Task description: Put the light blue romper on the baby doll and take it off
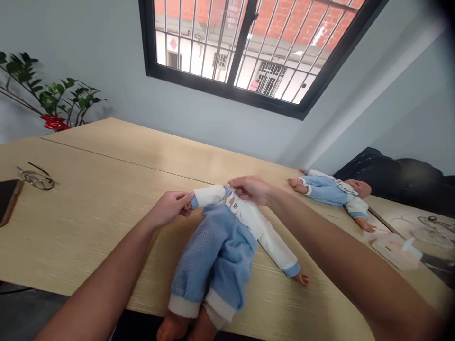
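Observation:
A baby doll [256, 222] lies on the table in a white top [249, 215] with blue cuffs and blue fleece trousers [209, 241]. Its feet point toward me, past the near edge. My left hand [170, 207] is closed round the end of one sleeve, with the doll's small hand at its fingers, and that sleeve is stretched out to the left. At the neck of the top, my right hand [250, 188] pinches the fabric by the shoulder. The doll's head does not show. Its other arm lies stretched to the right, the hand bare beyond the cuff.
A second doll [329, 189] in similar clothes lies at the right. Near it are a white packet [396, 248], clear tangled items [433, 229] and a black chair [398, 173]. Eyeglasses [37, 179] and a phone [9, 201] lie at the left of the table [106, 203].

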### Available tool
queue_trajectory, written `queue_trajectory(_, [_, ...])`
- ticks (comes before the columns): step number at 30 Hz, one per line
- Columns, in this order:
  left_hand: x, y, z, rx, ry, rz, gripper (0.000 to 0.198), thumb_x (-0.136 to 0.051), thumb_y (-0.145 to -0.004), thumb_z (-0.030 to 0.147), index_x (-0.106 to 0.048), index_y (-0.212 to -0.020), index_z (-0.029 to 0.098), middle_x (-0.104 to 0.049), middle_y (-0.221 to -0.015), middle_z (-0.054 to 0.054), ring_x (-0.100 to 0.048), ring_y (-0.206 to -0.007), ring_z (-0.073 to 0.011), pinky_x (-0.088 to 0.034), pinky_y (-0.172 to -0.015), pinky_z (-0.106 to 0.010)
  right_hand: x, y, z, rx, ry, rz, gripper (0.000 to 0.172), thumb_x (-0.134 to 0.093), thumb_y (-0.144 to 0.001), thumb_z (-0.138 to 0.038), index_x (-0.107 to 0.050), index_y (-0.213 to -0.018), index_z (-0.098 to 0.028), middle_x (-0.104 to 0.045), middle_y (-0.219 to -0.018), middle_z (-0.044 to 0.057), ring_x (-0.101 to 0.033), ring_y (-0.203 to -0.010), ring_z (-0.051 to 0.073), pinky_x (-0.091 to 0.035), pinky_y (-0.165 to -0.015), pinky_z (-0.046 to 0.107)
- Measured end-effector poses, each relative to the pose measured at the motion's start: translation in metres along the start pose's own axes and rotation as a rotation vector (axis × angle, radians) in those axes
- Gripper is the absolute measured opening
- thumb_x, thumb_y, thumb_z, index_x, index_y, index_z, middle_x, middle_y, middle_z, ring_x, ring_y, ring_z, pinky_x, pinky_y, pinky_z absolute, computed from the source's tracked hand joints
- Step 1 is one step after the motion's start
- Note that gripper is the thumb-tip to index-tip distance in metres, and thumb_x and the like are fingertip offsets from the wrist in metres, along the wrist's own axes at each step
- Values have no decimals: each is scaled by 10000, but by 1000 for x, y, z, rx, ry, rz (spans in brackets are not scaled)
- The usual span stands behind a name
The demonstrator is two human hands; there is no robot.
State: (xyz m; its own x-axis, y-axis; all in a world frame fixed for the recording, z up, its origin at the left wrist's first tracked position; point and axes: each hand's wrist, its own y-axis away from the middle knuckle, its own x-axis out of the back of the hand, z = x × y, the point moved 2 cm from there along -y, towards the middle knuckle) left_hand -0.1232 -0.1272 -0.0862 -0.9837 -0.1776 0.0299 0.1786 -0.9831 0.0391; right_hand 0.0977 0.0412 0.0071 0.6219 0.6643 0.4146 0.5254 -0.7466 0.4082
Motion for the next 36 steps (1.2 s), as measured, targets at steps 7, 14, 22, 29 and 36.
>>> queue_trajectory(7, [1,-1,-2,34,-54,23,527,-627,-882,683,-607,-783,166,-578,-706,10,-622,-624,-143,-562,-614,-284,-11,6,3,61,283,120,334,-653,-940,-478,-698,-833,-165,-671,-730,49,-524,-597,136,-363,-539,266])
queue_trajectory(14, [-1,1,1,-19,-108,29,504,-580,-920,655,-614,-800,167,-596,-716,1,-624,-622,-143,-524,-583,-266,-26,12,-8,151,707,203,122,-695,-822,-279,-750,-915,-223,-770,-855,34,-663,-773,192,-379,-605,276])
queue_trajectory(22, [-2,8,15,-88,-98,39,445,-641,-891,597,-698,-964,162,-649,-721,-9,-560,-577,-126,-488,-539,-252,-1,14,-19,278,938,504,131,-611,-847,-231,-731,-895,-211,-768,-941,82,-638,-842,211,-365,-670,296])
queue_trajectory(29, [-3,8,13,-95,-109,-3,430,-613,-914,603,-656,-919,175,-643,-720,-4,-558,-585,-130,-474,-547,-247,1,17,-19,20,565,123,141,-647,-863,-231,-680,-737,-177,-667,-634,29,-542,-529,130,-382,-515,252])
queue_trajectory(36, [11,2,0,-25,-420,-107,561,-442,-965,676,-645,-742,204,-680,-636,-22,-613,-575,-183,-412,-548,-264,-7,12,-5,36,331,70,215,-599,-962,-310,-656,-819,-160,-718,-774,69,-611,-573,121,-496,-502,228])
